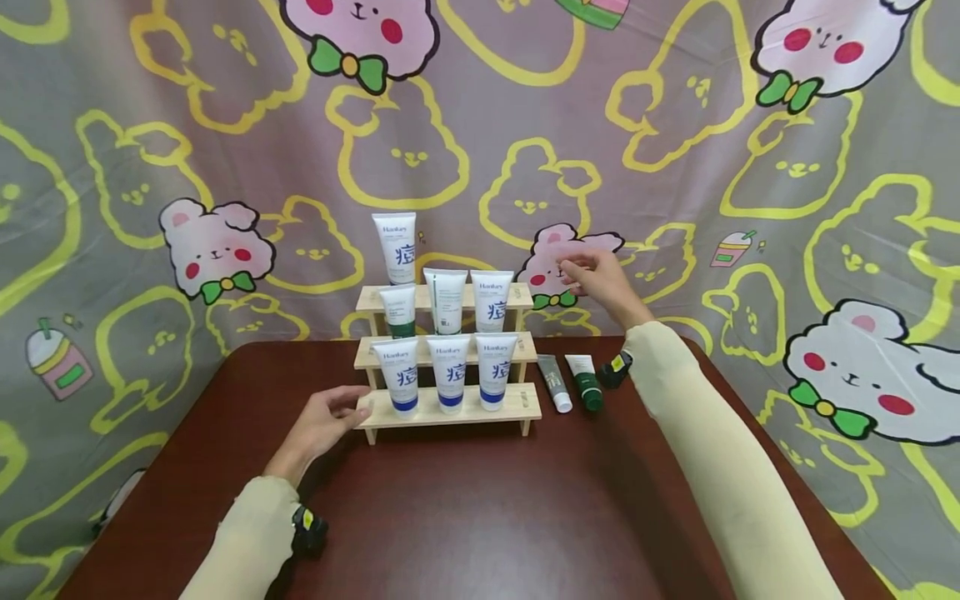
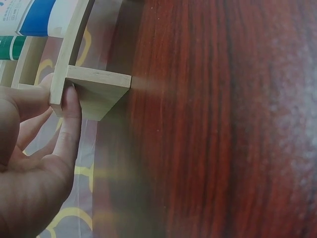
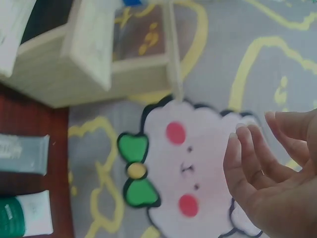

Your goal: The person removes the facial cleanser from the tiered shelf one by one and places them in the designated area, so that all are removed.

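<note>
At the far left, the left hand (image 1: 318, 427) pinches the end of the lowest shelf of a three-tier rack of pale wood (image 1: 527, 402), thumb above the plank and a finger beneath, as the left wrist view shows. The rack stands on a dark reddish-brown counter (image 1: 465, 500).

Seven squeeze tubes stand cap-down on it. The lowest tier carries three white tubes with blue print and blue bands, at left (image 1: 395, 367), centre (image 1: 448, 367) and right (image 1: 495, 367). The middle tier is likewise filled with three: a small white tube with a green lower part (image 1: 399, 307), a white tube with fine green lettering (image 1: 447, 298), and a white tube with blue print (image 1: 492, 296). The top tier bears a single white tube with blue print (image 1: 395, 243), near its left end.

Right of the rack, two tubes lie flat on the counter: a grey tube with a white cap (image 1: 552, 379) and a white-and-green tube (image 1: 582, 375). Judging by this layout, most of the standing-up is done; these two are what is left.

Farthest right, the right hand (image 1: 602, 283) hovers above and beyond them, holding nothing, fingers loosely bent, a narrow gap between thumb and fingertips.
</note>
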`<act>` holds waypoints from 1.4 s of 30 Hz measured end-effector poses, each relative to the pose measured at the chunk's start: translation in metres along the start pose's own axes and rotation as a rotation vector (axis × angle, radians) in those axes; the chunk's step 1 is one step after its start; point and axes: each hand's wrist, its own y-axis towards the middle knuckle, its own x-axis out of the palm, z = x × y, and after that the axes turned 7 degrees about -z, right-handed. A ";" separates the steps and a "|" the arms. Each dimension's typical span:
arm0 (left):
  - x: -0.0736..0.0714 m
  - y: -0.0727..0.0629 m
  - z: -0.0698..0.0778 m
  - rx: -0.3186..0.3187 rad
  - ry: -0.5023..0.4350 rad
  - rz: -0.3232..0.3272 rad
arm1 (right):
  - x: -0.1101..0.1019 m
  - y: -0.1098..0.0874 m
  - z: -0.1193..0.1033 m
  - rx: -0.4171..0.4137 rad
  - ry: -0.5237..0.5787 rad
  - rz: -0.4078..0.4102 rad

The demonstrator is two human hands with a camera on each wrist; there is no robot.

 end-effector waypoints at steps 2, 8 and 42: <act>-0.002 0.001 0.001 0.005 0.006 -0.001 | 0.002 0.003 -0.012 -0.023 -0.003 -0.011; -0.004 0.001 0.004 0.020 0.009 0.001 | 0.010 0.003 -0.039 -0.061 -0.011 -0.028; -0.003 -0.002 0.001 -0.003 -0.003 -0.019 | 0.062 0.013 -0.108 -0.198 -0.064 -0.140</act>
